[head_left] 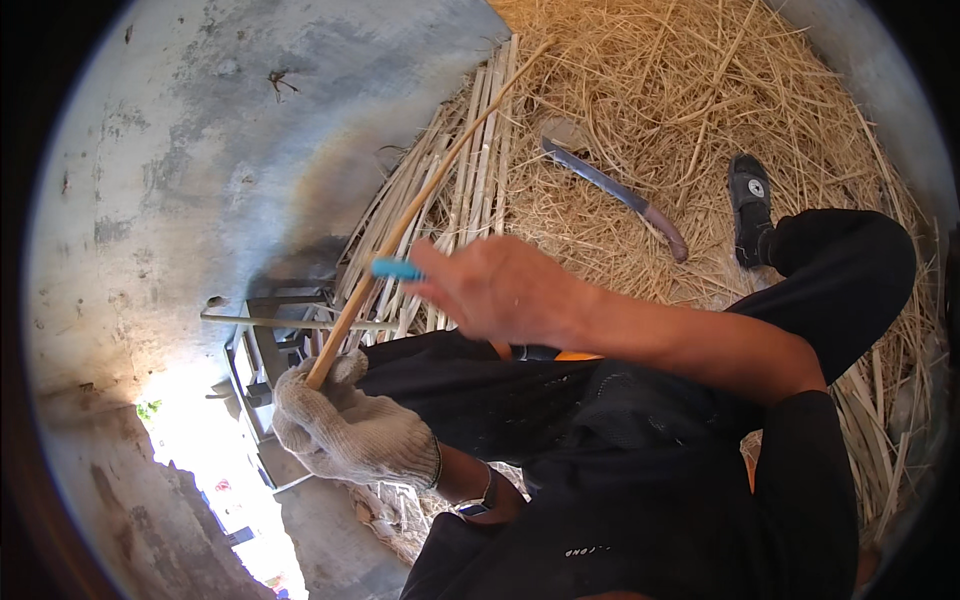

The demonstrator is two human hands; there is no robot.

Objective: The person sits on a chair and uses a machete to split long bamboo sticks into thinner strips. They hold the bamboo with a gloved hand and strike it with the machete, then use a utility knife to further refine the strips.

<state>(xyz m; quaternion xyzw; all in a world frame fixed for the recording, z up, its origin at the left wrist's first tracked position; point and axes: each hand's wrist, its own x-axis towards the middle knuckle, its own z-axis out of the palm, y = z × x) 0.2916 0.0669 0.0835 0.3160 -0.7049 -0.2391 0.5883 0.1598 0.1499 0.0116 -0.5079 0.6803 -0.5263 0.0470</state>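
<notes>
My left hand, in a knitted off-white glove, is closed around the lower end of a long thin bamboo strip. The strip slants up and away to the right, its far end over the straw. My bare right hand, slightly blurred, is closed on a small light-blue object. Its blue end overlaps the strip in the view, a little above the glove. Whether it touches the strip, and what kind of tool it is, I cannot make out.
A machete with a wooden handle lies on the loose straw beyond my right hand. Many split bamboo strips are laid along the grey wall. A dark frame-like object stands left of my legs; my shoe rests at the right.
</notes>
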